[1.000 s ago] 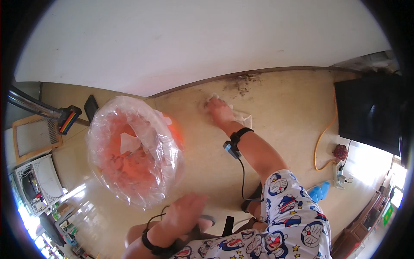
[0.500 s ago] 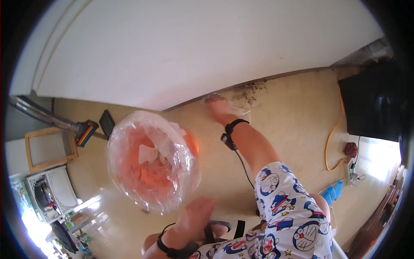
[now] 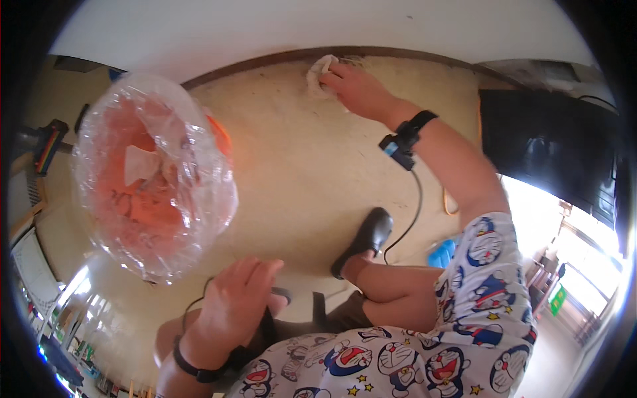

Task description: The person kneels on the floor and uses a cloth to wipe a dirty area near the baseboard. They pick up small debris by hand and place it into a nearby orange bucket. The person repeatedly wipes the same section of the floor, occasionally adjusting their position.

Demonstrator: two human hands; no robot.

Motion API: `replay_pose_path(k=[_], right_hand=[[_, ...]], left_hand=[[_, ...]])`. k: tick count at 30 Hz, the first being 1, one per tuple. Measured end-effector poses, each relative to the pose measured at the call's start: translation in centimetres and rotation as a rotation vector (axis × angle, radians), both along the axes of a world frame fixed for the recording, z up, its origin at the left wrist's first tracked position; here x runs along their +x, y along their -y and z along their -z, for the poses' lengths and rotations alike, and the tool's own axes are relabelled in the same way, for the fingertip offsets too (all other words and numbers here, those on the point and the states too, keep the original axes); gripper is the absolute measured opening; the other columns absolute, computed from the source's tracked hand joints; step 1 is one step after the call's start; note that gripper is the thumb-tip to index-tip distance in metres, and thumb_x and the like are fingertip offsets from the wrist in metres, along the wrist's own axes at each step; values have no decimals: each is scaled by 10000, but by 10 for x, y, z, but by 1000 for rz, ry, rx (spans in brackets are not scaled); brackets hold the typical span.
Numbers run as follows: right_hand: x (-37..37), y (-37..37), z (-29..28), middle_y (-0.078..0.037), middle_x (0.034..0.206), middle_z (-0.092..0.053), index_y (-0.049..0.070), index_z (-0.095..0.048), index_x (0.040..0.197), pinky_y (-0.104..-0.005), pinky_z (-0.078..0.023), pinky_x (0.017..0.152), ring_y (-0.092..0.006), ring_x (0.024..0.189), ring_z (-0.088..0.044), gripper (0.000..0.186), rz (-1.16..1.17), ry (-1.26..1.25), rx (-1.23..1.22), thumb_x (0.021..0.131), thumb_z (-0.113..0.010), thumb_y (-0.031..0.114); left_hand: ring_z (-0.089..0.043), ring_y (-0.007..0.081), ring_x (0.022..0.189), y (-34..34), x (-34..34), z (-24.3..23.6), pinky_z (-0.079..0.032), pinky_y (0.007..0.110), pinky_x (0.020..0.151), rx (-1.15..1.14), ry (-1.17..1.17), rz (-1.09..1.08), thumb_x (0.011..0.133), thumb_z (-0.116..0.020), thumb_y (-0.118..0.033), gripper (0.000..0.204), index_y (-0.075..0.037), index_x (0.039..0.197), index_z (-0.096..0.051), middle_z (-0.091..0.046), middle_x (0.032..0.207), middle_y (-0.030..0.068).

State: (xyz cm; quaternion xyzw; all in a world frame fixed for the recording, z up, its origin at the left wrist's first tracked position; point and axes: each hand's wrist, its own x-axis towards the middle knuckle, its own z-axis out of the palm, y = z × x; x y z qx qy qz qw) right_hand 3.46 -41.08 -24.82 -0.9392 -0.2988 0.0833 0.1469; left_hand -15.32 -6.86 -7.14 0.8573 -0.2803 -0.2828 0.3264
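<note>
The right hand [image 3: 361, 93] has moved farther right of the orange bin [image 3: 220, 138], pinching a pale cloth [image 3: 321, 74] on its bin-facing side; the left hand [image 3: 239, 295], fingers extended, is nearer the bin.

- Upper centre: right hand [image 3: 363, 93] gripping whitish cloth [image 3: 320, 76] on the floor [image 3: 298, 166], near dark baseboard [image 3: 265, 62].
- Left: orange bin [image 3: 220, 138], clear liner [image 3: 211, 222] folded over its rim; pale scrap [image 3: 141, 164] inside.
- Lower centre-left: left hand [image 3: 240, 292], fingers extended, nothing visible in it.
- Centre, lower: black shoe [image 3: 373, 235].
- Right: large black object [image 3: 541, 156].
- Lower right of centre: blue item [image 3: 442, 254], partly hidden.
</note>
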Motion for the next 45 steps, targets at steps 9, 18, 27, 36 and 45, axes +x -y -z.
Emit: replay_pose_path(k=[9,18,27,36,45], right_hand=[[-163,139,-34,-84,1029,-526,152,-551,1159,-396,-462,819,-288,980,-548,398,-187,-9,-246,773,-576,59],[-345,150,32,-81,922,-545,130,-599,1096,-451,-413,877,-277,936,-557,377,533,-43,-273,732,-610,34],[-363,126,83,-173,1138,-508,103,-512,1215,-488,-415,954,-416,1106,-461,549,1129,-245,-69,685,-589,-20],[-247,63,94,-215,1162,-558,104,-578,1154,-460,-471,923,-412,1099,-541,440,1186,-404,308,720,-630,52],[-127,50,-5,-180,1096,-543,83,-581,1157,-430,-498,834,-389,982,-576,430,646,-81,502,729,-617,59]], left_hand=[[-560,362,747,24,10,-3,-464,427,657,-24,-41,-118,822,-563,43,258,-30,1068,-592,-562,854,164],[-572,383,769,28,-2,13,-472,440,665,79,-126,-168,847,-518,39,241,-33,1066,-587,-571,866,176],[-575,379,773,30,-9,22,-468,444,672,52,-62,-46,860,-523,13,208,-17,1054,-591,-583,880,176],[-563,367,754,16,-13,22,-460,425,656,20,-88,-92,848,-536,17,218,-20,1057,-588,-563,858,172],[-568,374,768,-1,-17,13,-467,442,664,76,-41,-215,818,-560,36,233,-39,1036,-592,-550,852,156]])
